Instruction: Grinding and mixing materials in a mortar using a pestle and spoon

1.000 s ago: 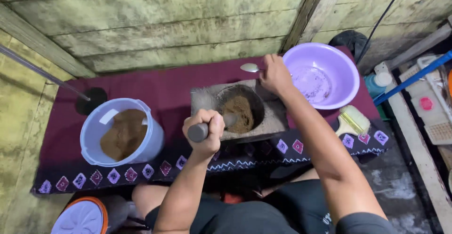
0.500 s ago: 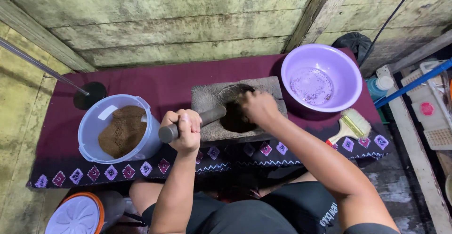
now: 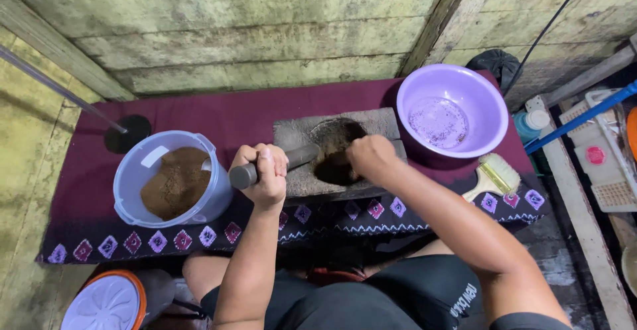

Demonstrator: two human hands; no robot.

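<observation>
Hands on the grinding stone, both busy over its dark hollow.

We see the left hand [image 3: 261, 171] with its grip closed round a grey cylindrical pestle [image 3: 275, 165], whose far end slants down into the hollow of the flat stone mortar [image 3: 371, 126] in the middle of the maroon cloth [image 3: 219, 114] covering the low table. The right hand [image 3: 371, 159] is curled at the hollow's near rim, over the brown paste [image 3: 332, 169]; we cannot tell whether its grip holds anything. To do this well, we judge, keep the pestle low and angled, and keep the right fingers clear of its end (they sit very close). A clear tub of brown paste [image 3: 174, 183] stands to the left, a purple basin [image 3: 452, 110] to the right, a brush [image 3: 494, 177] near it.
</observation>
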